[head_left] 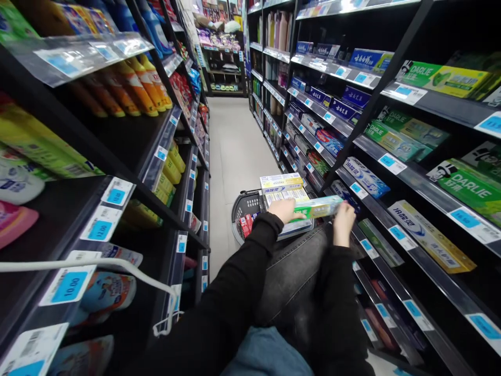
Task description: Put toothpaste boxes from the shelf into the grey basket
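Note:
I am crouched in a shop aisle with my knee up. Both hands hold a long green toothpaste box (pixel 320 207) level above my knee. My left hand (pixel 285 209) grips its left end. My right hand (pixel 344 221) closes round its right end. Just beyond the box lies a stack of yellow and white toothpaste boxes (pixel 282 189), resting over a dark shopping basket (pixel 245 208) on the floor. Red packets show inside the basket.
Black shelves line both sides of the aisle. The right shelves (pixel 407 172) carry toothpaste boxes with blue price tags. The left shelves (pixel 117 156) hold bottles and pouches. A pale tiled floor (pixel 235 146) runs ahead to more shelving.

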`<state>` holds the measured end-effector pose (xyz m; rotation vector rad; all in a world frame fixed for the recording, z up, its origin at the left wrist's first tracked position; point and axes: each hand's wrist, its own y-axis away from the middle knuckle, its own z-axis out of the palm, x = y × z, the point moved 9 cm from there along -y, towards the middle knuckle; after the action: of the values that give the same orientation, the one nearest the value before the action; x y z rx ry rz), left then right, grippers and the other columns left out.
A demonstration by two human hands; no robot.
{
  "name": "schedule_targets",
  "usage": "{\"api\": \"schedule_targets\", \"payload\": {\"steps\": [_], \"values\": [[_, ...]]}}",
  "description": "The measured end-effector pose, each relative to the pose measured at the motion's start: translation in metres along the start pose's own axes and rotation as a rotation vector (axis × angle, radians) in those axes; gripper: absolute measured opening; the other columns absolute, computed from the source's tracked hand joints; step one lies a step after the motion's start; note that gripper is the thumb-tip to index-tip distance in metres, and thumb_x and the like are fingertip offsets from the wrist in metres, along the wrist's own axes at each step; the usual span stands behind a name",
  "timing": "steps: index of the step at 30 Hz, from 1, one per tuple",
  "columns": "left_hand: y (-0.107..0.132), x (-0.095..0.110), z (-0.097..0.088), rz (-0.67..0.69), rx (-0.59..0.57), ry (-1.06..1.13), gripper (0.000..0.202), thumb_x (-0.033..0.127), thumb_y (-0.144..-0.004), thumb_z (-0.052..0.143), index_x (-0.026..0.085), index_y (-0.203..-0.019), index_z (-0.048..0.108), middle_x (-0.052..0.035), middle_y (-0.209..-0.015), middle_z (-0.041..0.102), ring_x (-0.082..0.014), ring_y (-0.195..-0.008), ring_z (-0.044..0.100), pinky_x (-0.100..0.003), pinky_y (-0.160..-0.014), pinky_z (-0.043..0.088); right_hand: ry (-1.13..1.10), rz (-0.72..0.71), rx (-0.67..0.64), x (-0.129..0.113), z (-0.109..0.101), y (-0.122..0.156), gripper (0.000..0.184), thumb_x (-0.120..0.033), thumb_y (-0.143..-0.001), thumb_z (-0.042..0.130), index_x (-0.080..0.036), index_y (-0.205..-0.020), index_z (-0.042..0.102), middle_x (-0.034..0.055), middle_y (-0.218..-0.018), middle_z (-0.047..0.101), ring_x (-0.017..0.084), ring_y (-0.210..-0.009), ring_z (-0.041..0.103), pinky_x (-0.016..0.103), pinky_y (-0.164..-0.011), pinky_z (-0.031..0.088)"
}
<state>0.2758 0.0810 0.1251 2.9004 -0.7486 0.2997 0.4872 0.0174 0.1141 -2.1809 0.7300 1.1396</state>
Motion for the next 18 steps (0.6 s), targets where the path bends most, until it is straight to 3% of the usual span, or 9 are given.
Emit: {"api": "schedule_targets", "payload": {"steps": [3,7,12,18], "values": [[-0.033,-0.056,0.012,-0.135,0.036,-0.093,0.07,0.07,-0.085,0.047,0.01,-0.119,0.055,-0.0191,-0.109,0.066,-0.0323,-0.101,0.064,-0.039,-0.083,0.05,0.198,-0.054,-0.084,-0.011,0.034,0.021,0.045,-0.043,-0.088,0.046,-0.008,-0.112,0.057,0.0271,-0.123,0.053,0.035,-0.116,0.049,0.048,-0.093,0.039],[-0.071,-0.104,0.037,-0.205,0.027,-0.199,0.064,0.064,-0.088,0.046,0.009,-0.12,0.053,-0.0204,-0.115,0.062,-0.0306,-0.107,0.06,-0.037,-0.087,0.047,0.576,-0.217,-0.312,-0.017,0.063,0.04,0.032,-0.034,-0.091,0.045,-0.011,-0.102,0.065,0.0197,-0.107,0.063,0.029,-0.107,0.055,0.039,-0.086,0.041],[-0.1,-0.123,0.068,-0.214,0.02,-0.27,0.059,0.057,-0.09,0.049,0.008,-0.124,0.051,-0.0229,-0.122,0.055,-0.0325,-0.114,0.054,-0.039,-0.09,0.046,0.641,-0.223,-0.342,-0.016,0.063,0.034,0.032,-0.031,-0.093,0.042,-0.012,-0.098,0.067,0.0157,-0.1,0.066,0.024,-0.097,0.06,0.033,-0.079,0.041],[-0.115,-0.131,0.084,-0.194,0.05,-0.338,0.06,0.052,-0.09,0.051,0.006,-0.128,0.049,-0.0251,-0.128,0.047,-0.0355,-0.117,0.047,-0.044,-0.094,0.041,0.662,-0.251,-0.363,-0.019,0.068,0.034,0.032,-0.03,-0.094,0.04,-0.014,-0.097,0.068,0.0131,-0.099,0.068,0.022,-0.094,0.062,0.032,-0.077,0.041]]}}
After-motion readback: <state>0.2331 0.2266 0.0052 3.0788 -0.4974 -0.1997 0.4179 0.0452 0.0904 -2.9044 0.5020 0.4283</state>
